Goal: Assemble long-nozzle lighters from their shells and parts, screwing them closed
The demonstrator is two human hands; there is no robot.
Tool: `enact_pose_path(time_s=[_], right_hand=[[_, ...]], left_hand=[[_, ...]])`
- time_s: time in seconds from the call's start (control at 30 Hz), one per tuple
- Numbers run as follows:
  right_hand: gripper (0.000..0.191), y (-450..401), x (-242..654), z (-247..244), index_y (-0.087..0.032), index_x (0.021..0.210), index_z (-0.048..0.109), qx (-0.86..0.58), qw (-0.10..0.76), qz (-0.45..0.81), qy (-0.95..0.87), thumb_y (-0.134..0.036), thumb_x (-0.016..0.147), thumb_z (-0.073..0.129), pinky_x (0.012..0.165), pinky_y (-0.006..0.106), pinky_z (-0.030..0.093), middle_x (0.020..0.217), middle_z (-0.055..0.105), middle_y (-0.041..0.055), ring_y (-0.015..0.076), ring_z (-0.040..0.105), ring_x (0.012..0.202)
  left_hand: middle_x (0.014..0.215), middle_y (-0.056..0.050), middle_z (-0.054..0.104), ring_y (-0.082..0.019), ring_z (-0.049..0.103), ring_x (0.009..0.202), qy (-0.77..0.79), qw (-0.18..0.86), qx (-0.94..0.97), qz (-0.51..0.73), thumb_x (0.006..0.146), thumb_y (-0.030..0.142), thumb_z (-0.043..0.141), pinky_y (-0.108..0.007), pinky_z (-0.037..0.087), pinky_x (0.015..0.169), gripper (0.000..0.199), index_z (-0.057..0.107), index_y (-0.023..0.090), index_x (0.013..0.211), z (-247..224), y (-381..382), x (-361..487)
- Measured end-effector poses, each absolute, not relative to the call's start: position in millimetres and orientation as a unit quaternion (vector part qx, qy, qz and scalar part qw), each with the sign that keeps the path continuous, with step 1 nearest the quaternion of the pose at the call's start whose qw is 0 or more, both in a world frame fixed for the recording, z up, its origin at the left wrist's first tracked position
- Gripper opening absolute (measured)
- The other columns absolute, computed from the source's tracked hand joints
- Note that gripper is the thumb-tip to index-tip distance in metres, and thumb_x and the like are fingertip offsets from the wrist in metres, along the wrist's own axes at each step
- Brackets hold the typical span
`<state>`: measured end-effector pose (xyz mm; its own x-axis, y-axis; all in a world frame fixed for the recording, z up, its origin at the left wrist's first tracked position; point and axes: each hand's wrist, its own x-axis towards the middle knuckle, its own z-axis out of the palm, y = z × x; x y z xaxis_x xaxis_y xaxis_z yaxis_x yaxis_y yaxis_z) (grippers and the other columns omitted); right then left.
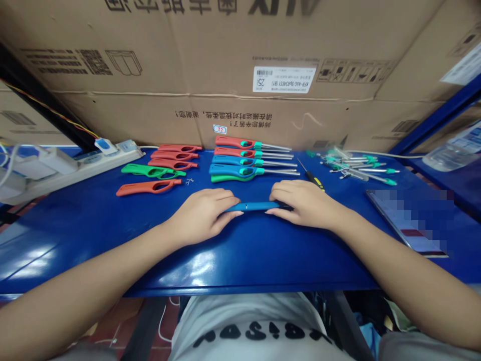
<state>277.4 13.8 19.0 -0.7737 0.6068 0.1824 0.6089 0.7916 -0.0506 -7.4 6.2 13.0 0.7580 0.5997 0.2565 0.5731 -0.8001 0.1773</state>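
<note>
Between my two hands, low over the blue table, a blue lighter handle [257,206] is held level with its narrow edge up. My left hand [205,213] pinches one end between thumb and fingers. At the other end my right hand [300,204] closes round it, hiding that tip. Just beyond lie assembled gas lighters with metal tubes: red ones [235,152], a blue one [233,164] and a green one [231,178]. Loose red handle shells [173,164], a green shell [152,171] and an orange shell [148,187] rest to the left.
A screwdriver [311,175] lies beyond my right hand, near a pile of lighter inserts [361,166]. Small screws [190,181] sit by the shells. A phone [408,223] lies right; a power strip [86,168] runs left. Behind stands a cardboard sheet [225,65]; a plastic bottle [454,145] is far right.
</note>
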Motion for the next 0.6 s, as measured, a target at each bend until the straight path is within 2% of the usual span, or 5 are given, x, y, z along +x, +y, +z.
enact_pose_path(time_s=[0.1, 0.23, 0.37, 0.5, 0.6], right_hand=[[0.034, 12.8, 276.1, 19.6, -0.017, 0.096, 0.064, -0.335, 0.092, -0.008, -0.938, -0.043, 0.103, 0.045, 0.078, 0.033, 0.041, 0.093, 0.067, 0.0088, 0.022, 0.058, 0.084], [0.033, 10.1, 273.6, 20.7, -0.016, 0.092, 0.062, -0.362, 0.088, 0.001, -0.928, -0.037, 0.105, 0.039, 0.078, 0.034, 0.041, 0.09, 0.066, 0.0094, 0.0215, 0.057, 0.081], [0.034, 10.1, 273.0, 20.8, -0.016, 0.092, 0.062, -0.358, 0.092, 0.026, -0.929, -0.035, 0.105, 0.038, 0.076, 0.033, 0.042, 0.088, 0.066, 0.0089, 0.0206, 0.057, 0.079], [0.033, 8.7, 271.9, 20.1, -0.017, 0.113, 0.064, -0.303, 0.132, 0.09, -0.94, -0.04, 0.105, 0.041, 0.085, 0.035, 0.048, 0.107, 0.07, 0.011, 0.0222, 0.064, 0.096], [0.038, 5.6, 268.5, 16.4, -0.018, 0.125, 0.064, -0.265, 0.162, 0.078, -0.947, -0.044, 0.103, 0.047, 0.09, 0.037, 0.051, 0.121, 0.069, 0.0127, 0.0242, 0.065, 0.108]], left_hand=[[0.106, -0.008, 0.071, -0.023, 0.068, 0.096, 0.331, 0.064, 0.93, 0.149, 0.105, 0.041, 0.044, -0.035, 0.053, 0.084, 0.032, 0.064, 0.017, 0.115, 11.5, 6.0, -6.8], [0.121, -0.007, 0.069, -0.025, 0.069, 0.104, 0.344, 0.071, 0.924, 0.153, 0.099, 0.048, 0.056, -0.035, 0.054, 0.087, 0.041, 0.056, 0.021, 0.13, 9.0, 5.0, -5.9], [0.117, -0.008, 0.072, -0.024, 0.071, 0.102, 0.324, 0.053, 0.93, 0.165, 0.102, 0.045, 0.051, -0.035, 0.054, 0.086, 0.039, 0.057, 0.021, 0.132, 9.2, 3.5, -5.9], [0.104, -0.005, 0.078, -0.022, 0.075, 0.089, 0.3, 0.04, 0.939, 0.162, 0.103, 0.048, 0.046, -0.031, 0.054, 0.077, 0.038, 0.067, 0.02, 0.118, 9.5, 1.9, -7.2], [0.094, -0.003, 0.079, -0.02, 0.075, 0.077, 0.293, 0.035, 0.942, 0.16, 0.104, 0.048, 0.045, -0.028, 0.051, 0.067, 0.038, 0.069, 0.02, 0.112, 7.9, 1.5, -8.0]])
